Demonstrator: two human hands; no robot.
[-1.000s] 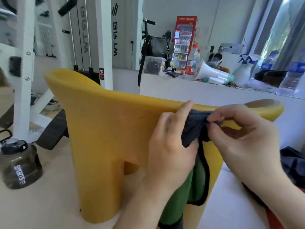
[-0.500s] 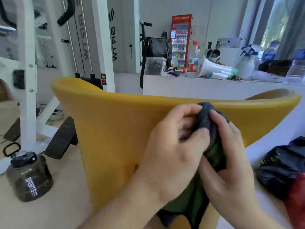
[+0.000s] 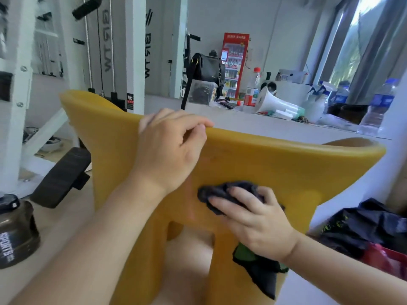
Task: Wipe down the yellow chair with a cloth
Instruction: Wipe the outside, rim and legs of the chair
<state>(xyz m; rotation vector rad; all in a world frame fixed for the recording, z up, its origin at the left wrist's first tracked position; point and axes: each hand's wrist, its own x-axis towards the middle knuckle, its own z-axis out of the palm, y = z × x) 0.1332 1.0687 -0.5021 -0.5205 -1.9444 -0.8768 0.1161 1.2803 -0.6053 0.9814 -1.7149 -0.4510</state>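
Note:
A yellow moulded chair (image 3: 293,168) fills the middle of the view, its curved back facing me. My left hand (image 3: 169,150) grips the top rim of the chair, fingers curled over the edge. My right hand (image 3: 253,219) presses a dark grey and green cloth (image 3: 222,192) against the outer face of the chair back, with the fingers curled round the bunched cloth. The cloth's loose end hangs down below my right wrist.
A dark sports bottle (image 3: 15,232) stands on the floor at the left, beside a black bench pad (image 3: 59,179) and a white gym rack (image 3: 13,89). A white counter (image 3: 275,126) behind the chair carries a megaphone, bottles and a black bag. Dark clothing (image 3: 363,225) lies at the right.
My left hand let go of the cloth and moved up onto the chair's top rim. My right hand carried the cloth down onto the chair back.

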